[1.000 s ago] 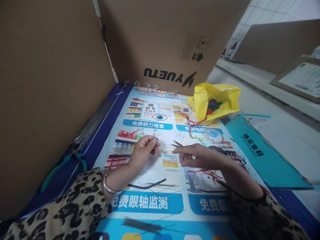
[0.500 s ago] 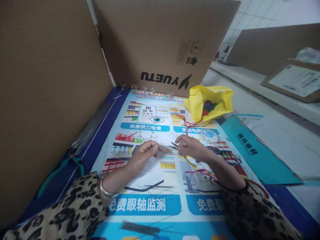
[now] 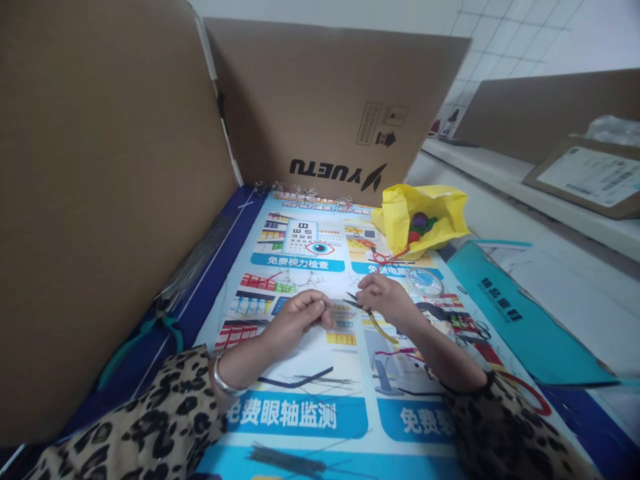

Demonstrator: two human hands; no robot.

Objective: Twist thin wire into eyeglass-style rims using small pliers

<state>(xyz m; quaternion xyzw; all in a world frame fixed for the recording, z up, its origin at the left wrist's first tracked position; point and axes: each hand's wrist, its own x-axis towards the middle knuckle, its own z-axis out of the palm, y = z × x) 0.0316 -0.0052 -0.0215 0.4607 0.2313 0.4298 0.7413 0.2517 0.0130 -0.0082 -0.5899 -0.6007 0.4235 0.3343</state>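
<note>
My left hand [image 3: 300, 320] is closed in a pinch. A very thin piece, which looks like a wire and barely shows, is at its fingertips. My right hand [image 3: 383, 297] grips small pliers [image 3: 384, 331] with yellow handles; their dark, pointed jaws are parted and face the left fingertips, a short gap away. Below the hands, a dark bent strip [image 3: 300, 381] lies among loose thin wires. Nearer to me is a bundle of dark wires [image 3: 285, 460]. Red cord [image 3: 395, 351] lies under my right forearm.
Cardboard panels [image 3: 330, 100] stand at the left and back. A yellow bag [image 3: 450, 207] with coloured balls inside sits back right, near a clear round spool [image 3: 426, 281]. Teal-handled pliers [image 3: 115, 357] and silvery wires [image 3: 190, 267] lie left. Teal cardboard [image 3: 525, 327] is at right.
The view has tilted up slightly, so everything sits a little lower. My left fingers have curled in more. The pliers stay in my right hand, jaws still parted.
</note>
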